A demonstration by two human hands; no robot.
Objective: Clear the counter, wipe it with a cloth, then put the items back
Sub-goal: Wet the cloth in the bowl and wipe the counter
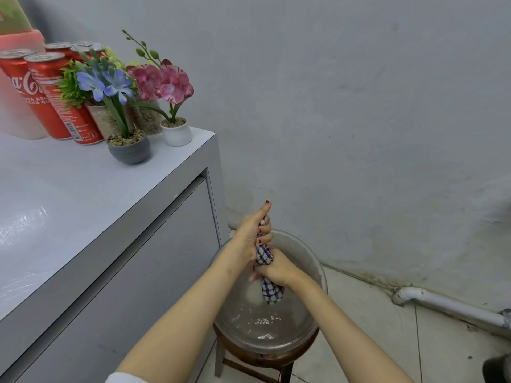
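A blue-and-white checked cloth (265, 255) is twisted into a roll over a clear bowl of water (309, 261) beside the counter. My left hand (253, 228) grips its upper end, thumb pointing up. My right hand (276, 268) grips the cloth lower down, and the wet tail (272, 293) hangs below it into the bowl. The white counter (83, 194) lies to the left, its near part wet and shiny. At its back stand red cola cans (52, 92) and small pots of artificial flowers: a grey one (130, 149) and a white one (177, 132).
The bowl sits on a round wooden stool (262, 357) on a tiled floor. A grey wall rises behind, with a white pipe (448, 305) along its base at the right. A pink box (19, 42) stands behind the cans. A cabinet door (132, 266) fronts the counter.
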